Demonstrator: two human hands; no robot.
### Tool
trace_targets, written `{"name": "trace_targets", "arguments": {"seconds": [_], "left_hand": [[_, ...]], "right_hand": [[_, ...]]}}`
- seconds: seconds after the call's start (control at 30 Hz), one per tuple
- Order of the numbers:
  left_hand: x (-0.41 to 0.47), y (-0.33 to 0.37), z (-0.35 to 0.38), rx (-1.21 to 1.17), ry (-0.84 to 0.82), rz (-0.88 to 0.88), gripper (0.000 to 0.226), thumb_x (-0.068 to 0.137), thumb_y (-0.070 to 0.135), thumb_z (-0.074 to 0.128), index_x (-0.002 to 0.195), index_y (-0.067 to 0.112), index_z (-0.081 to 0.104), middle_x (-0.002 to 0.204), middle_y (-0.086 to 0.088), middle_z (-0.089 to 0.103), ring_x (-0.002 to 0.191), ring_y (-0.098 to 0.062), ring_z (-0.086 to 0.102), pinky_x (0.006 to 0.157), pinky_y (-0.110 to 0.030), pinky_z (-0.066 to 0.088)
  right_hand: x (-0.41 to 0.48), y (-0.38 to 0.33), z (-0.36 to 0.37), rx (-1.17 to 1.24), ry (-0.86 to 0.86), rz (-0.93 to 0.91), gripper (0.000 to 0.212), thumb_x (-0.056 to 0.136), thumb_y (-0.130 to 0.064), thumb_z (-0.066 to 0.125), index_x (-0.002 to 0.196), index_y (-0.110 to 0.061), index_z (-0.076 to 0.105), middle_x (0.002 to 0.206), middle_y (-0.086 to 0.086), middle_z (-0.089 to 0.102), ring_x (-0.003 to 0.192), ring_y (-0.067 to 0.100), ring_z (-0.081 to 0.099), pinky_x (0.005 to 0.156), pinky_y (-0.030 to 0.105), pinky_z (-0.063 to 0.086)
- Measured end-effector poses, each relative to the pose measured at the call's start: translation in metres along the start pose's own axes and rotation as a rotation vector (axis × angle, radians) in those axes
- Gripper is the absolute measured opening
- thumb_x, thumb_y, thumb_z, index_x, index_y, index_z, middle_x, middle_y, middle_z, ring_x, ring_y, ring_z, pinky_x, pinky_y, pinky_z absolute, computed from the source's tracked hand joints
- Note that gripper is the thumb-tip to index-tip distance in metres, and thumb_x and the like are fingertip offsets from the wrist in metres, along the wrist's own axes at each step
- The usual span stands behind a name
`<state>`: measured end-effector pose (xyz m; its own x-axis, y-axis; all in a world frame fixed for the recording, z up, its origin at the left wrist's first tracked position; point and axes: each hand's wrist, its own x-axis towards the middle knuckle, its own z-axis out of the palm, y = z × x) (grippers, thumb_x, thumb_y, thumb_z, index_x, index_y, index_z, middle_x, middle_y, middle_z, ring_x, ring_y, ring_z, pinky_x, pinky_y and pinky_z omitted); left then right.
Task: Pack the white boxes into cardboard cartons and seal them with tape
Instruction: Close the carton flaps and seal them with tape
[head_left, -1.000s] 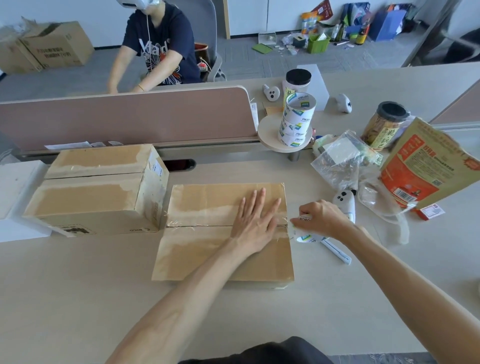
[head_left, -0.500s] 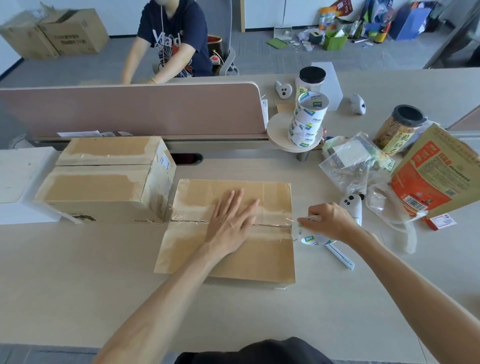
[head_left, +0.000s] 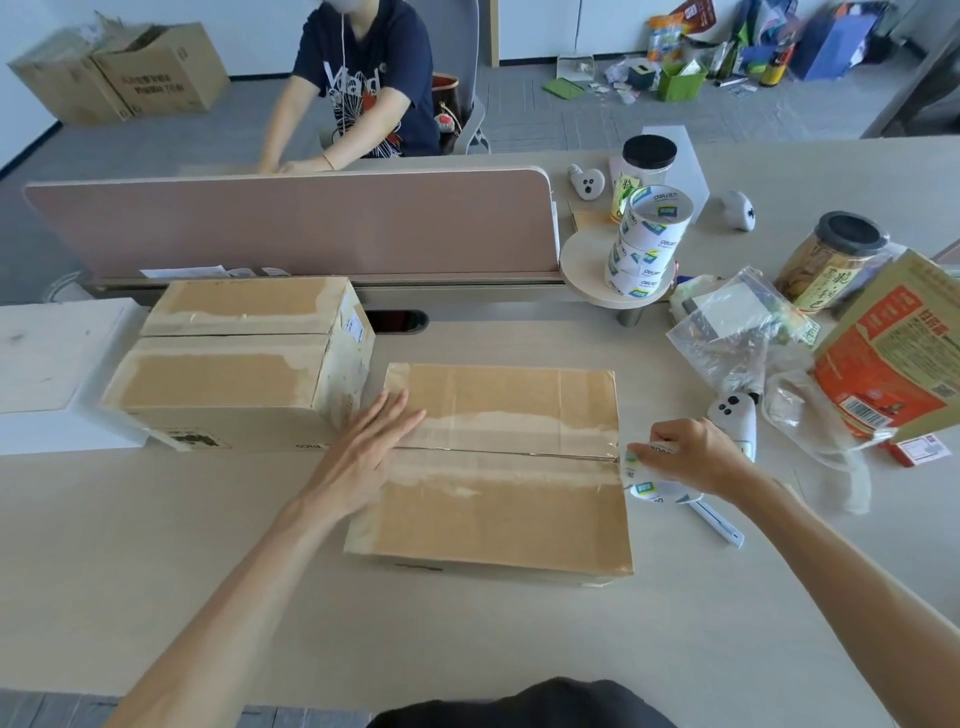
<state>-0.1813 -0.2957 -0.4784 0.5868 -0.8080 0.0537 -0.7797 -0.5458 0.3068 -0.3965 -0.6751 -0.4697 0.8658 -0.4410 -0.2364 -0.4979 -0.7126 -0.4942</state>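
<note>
In the head view, the carton (head_left: 498, 467) being sealed lies flat on the table (head_left: 467, 649) in front of the person, flaps closed, its centre seam running left to right. A clear strip of tape seems to lie along that seam, though its glare makes the edges hard to follow. The left hand (head_left: 363, 452) lies open and flat, fingers straight and together, pressing on the carton's left end just where the seam begins. The right hand (head_left: 696, 457) curls round a tape roll (head_left: 649, 478) and holds it just off the carton's right edge, level with the seam. The step in hand looks like laying and smoothing the seam tape. To do it well, the roll should stay in line with the seam and the strip taut, while the flat palm rubs from left to right so that no bubbles or creases are trapped. The tape ought to run over the right edge and down the side wall before it is cut. A second carton (head_left: 239, 364) stands touching the first one's far left corner, a white box (head_left: 47, 364) beyond it. Spare rolls (head_left: 644, 239) are stacked on a small round shelf, well apart from the hands.
</note>
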Motion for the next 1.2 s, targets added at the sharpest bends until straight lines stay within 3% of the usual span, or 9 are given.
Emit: {"name": "trace_targets", "arguments": {"seconds": [0.1, 0.17, 0.3, 0.43, 0.53, 0.7, 0.8, 1.07, 1.2], "left_hand": [[0.01, 0.01, 0.002, 0.042, 0.103, -0.084, 0.078, 0.071, -0.028, 0.046, 0.139, 0.01, 0.051, 0.15, -0.011, 0.041, 0.142, -0.028, 0.035, 0.119, -0.036, 0.021], [0.024, 0.043, 0.011, 0.037, 0.13, -0.132, 0.058, 0.083, -0.017, 0.048, 0.136, 0.003, 0.052, 0.148, -0.016, 0.043, 0.139, -0.032, 0.04, 0.118, -0.035, 0.021], [0.052, 0.13, 0.046, -0.077, 0.03, -0.01, 0.049, 0.105, 0.021, 0.028, 0.152, 0.009, 0.026, 0.161, -0.007, 0.011, 0.15, -0.021, 0.007, 0.12, -0.025, -0.002], [0.09, 0.202, 0.071, -0.066, -0.085, 0.001, 0.059, 0.103, 0.036, 0.022, 0.154, 0.006, 0.018, 0.162, -0.01, 0.004, 0.151, -0.022, 0.001, 0.122, -0.034, -0.002], [0.102, 0.227, 0.082, 0.016, -0.099, -0.064, 0.081, 0.089, 0.053, 0.016, 0.154, 0.006, 0.007, 0.162, -0.008, -0.005, 0.15, -0.021, -0.007, 0.118, -0.029, -0.013], [0.097, 0.223, 0.083, 0.059, -0.094, -0.108, 0.086, 0.086, 0.058, 0.035, 0.156, 0.017, 0.006, 0.161, -0.001, -0.012, 0.149, -0.015, -0.015, 0.116, -0.024, -0.018], [0.09, 0.218, 0.081, 0.132, -0.112, -0.097, 0.09, 0.085, 0.069, 0.026, 0.155, 0.019, -0.001, 0.16, 0.001, -0.016, 0.147, -0.012, -0.02, 0.117, -0.025, -0.017], [0.084, 0.218, 0.076, 0.142, -0.157, -0.1, 0.09, 0.084, 0.081, 0.009, 0.152, 0.023, -0.006, 0.16, 0.006, -0.016, 0.146, -0.006, -0.02, 0.12, -0.029, -0.009], [0.086, 0.224, 0.076, 0.058, -0.14, -0.213, 0.092, 0.082, 0.068, 0.028, 0.155, 0.02, -0.002, 0.159, 0.001, -0.02, 0.144, -0.005, -0.022, 0.12, -0.028, -0.007]], "right_hand": [[-0.002, 0.004, 0.0, 0.045, 0.045, -0.016, 0.052, 0.08, -0.033, 0.074, 0.058, -0.005, 0.036, 0.056, -0.001, 0.024, 0.059, 0.017, 0.02, 0.05, 0.03, 0.025], [-0.001, 0.005, 0.0, 0.054, 0.044, -0.042, 0.052, 0.079, -0.032, 0.076, 0.055, -0.008, 0.037, 0.055, -0.001, 0.025, 0.058, 0.018, 0.021, 0.048, 0.026, 0.023], [0.0, 0.008, -0.003, 0.126, 0.047, -0.061, 0.05, 0.079, -0.033, 0.076, 0.058, -0.005, 0.041, 0.057, 0.001, 0.027, 0.059, 0.017, 0.022, 0.049, 0.026, 0.027], [0.0, 0.019, -0.006, 0.233, -0.042, -0.1, 0.048, 0.083, -0.041, 0.074, 0.054, -0.015, 0.045, 0.055, 0.004, 0.043, 0.055, 0.014, 0.033, 0.054, 0.025, 0.034], [0.001, 0.032, -0.002, 0.397, -0.126, -0.128, 0.048, 0.089, -0.032, 0.07, 0.051, -0.019, 0.043, 0.051, -0.008, 0.037, 0.052, 0.008, 0.032, 0.053, 0.024, 0.029], [-0.004, 0.054, 0.003, 0.609, -0.197, -0.098, 0.041, 0.09, -0.029, 0.067, 0.052, -0.025, 0.051, 0.049, -0.014, 0.036, 0.053, 0.007, 0.03, 0.054, 0.026, 0.024], [-0.01, 0.057, 0.0, 0.648, -0.192, -0.172, 0.039, 0.091, -0.03, 0.066, 0.054, -0.027, 0.053, 0.049, -0.014, 0.036, 0.052, 0.007, 0.029, 0.051, 0.022, 0.023], [0.0, 0.065, 0.028, 0.384, -0.115, -0.166, 0.031, 0.091, -0.034, 0.066, 0.076, -0.007, 0.069, 0.067, 0.004, 0.062, 0.068, 0.021, 0.053, 0.061, 0.025, 0.036], [0.007, 0.058, 0.045, 0.354, -0.209, -0.102, 0.038, 0.091, -0.038, 0.062, 0.085, -0.001, 0.068, 0.081, 0.014, 0.067, 0.081, 0.03, 0.06, 0.061, 0.029, 0.037]]}}
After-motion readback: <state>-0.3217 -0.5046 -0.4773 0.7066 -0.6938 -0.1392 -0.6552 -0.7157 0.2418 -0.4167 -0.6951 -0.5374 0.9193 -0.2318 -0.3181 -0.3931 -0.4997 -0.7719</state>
